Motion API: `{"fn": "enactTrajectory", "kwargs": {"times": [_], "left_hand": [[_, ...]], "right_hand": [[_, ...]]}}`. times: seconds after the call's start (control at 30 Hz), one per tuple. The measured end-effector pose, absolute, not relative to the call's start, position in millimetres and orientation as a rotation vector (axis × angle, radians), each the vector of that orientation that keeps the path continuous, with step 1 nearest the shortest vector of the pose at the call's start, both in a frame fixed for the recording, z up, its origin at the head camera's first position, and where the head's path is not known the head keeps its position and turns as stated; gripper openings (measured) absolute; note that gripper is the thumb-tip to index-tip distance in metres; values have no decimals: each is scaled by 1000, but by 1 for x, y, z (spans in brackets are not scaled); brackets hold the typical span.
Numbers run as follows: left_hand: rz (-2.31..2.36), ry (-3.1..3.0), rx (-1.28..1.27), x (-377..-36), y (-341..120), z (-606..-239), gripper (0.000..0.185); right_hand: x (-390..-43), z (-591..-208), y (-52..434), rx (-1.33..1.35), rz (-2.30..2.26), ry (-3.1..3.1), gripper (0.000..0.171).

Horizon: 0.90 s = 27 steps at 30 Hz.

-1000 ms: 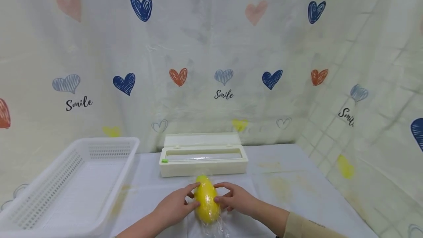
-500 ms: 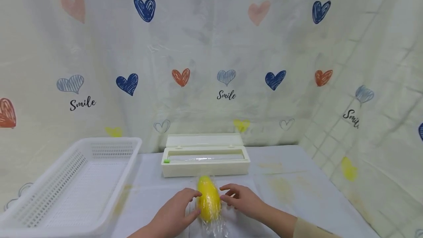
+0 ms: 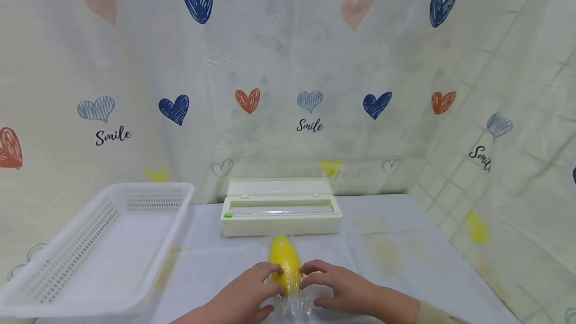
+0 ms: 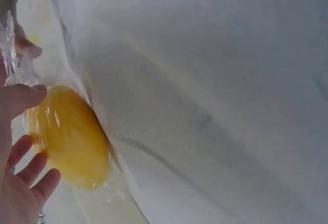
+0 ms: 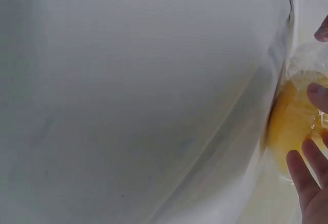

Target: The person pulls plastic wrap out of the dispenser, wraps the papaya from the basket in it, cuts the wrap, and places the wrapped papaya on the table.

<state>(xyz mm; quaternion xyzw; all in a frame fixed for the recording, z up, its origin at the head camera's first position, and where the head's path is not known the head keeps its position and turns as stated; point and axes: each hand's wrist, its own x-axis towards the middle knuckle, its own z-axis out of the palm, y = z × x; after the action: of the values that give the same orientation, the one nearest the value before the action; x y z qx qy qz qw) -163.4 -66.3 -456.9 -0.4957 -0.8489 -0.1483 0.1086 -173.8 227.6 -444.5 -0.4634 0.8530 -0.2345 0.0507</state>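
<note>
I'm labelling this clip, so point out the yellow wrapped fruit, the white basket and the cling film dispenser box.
yellow wrapped fruit [image 3: 282, 260]: head view, on its bare upper half above the fingers.
white basket [image 3: 153, 249]: head view, on its right side rim.
cling film dispenser box [image 3: 281, 225]: head view, on its front wall.

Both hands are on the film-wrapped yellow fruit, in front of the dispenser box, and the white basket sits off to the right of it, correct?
Not quite: the white basket sits to the left of the dispenser box, as the head view shows. The rest holds: the left hand and right hand are both on the film-wrapped yellow fruit, in front of the box.
</note>
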Motion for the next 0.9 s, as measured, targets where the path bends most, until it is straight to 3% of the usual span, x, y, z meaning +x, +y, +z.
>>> {"fn": "enactTrajectory", "kwargs": {"times": [0.2, 0.47, 0.63, 0.9], "left_hand": [[-466, -2655, -1302, -165, -58, -452, 36], [-570, -2653, -1216, -161, -51, -450, 4], [-685, -2798, -1150, -161, -54, -448, 6], [-702, -2806, -1079, -164, -54, -450, 16]], "right_hand": [[-173, -448, 218, -1440, -653, 2726, 37], [-170, -454, 209, -1313, -809, 2807, 15], [-170, -454, 209, -1143, -1041, 2740, 4], [-174, -447, 202, -836, -1361, 2645, 11]]}}
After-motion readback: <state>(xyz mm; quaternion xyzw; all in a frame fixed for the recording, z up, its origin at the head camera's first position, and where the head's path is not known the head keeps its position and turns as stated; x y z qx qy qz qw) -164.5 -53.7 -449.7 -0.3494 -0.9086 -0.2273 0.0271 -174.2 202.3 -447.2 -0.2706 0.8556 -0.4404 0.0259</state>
